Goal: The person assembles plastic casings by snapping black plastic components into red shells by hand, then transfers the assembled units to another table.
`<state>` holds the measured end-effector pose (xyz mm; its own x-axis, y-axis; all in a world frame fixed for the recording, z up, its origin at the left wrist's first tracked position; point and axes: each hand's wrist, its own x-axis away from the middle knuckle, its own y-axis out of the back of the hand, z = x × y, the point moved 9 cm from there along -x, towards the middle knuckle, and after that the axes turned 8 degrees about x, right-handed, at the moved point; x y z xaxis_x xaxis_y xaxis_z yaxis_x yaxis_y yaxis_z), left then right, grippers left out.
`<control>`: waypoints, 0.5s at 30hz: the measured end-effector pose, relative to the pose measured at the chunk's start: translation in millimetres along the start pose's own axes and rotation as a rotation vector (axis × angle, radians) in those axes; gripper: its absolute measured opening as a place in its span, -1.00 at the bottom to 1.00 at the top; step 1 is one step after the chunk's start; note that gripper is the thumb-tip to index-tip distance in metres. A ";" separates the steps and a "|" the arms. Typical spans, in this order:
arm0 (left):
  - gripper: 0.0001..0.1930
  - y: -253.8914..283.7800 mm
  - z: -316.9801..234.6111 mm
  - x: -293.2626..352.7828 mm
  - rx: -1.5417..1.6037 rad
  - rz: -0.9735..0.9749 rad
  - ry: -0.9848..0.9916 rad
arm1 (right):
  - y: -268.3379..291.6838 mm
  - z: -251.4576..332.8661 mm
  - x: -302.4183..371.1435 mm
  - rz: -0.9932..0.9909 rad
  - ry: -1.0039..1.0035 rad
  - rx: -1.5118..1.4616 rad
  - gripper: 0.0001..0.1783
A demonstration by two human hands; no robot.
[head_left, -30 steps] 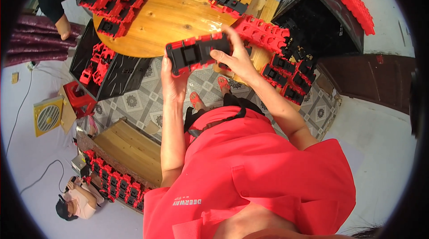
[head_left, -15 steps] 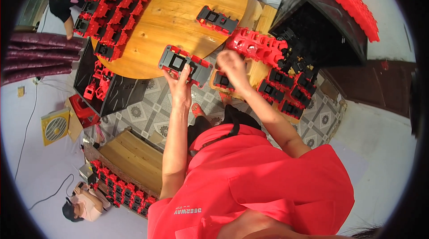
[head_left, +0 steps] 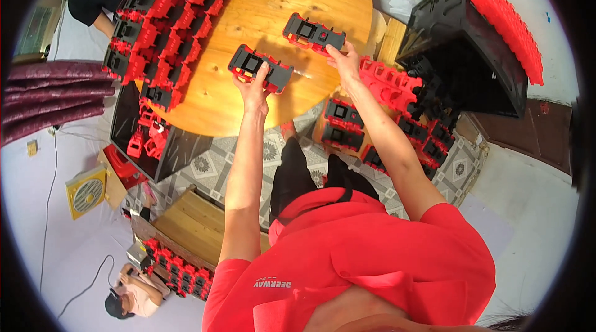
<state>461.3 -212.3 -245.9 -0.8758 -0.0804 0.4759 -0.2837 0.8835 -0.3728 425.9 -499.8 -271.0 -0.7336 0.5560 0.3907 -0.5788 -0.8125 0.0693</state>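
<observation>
Hands apart over round wooden table, each clamped on one part.
Left hand gripping red-and-black part; right hand, at 2 o'clock, gripping second part, fingertips hidden underneath.

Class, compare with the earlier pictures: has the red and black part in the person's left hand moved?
Yes. The red and black part in the left hand went from beyond the round wooden table rim to over its top.
</observation>
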 end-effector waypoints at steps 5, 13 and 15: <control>0.14 -29.6 -22.0 -84.7 0.056 0.060 0.043 | -71.8 30.7 -56.2 -0.054 0.040 -0.070 -0.39; 0.27 -75.5 -34.7 -173.4 0.017 0.024 0.107 | -155.9 74.2 -140.2 -0.048 0.074 -0.043 -0.38; 0.28 -83.4 -24.3 -194.2 0.034 0.051 0.095 | -163.1 77.1 -150.1 -0.003 0.067 0.005 -0.38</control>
<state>664.6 -259.1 -287.8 -0.8489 0.0101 0.5285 -0.2542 0.8688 -0.4249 657.9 -464.2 -270.1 -0.7543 0.5686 0.3282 -0.5794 -0.8116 0.0746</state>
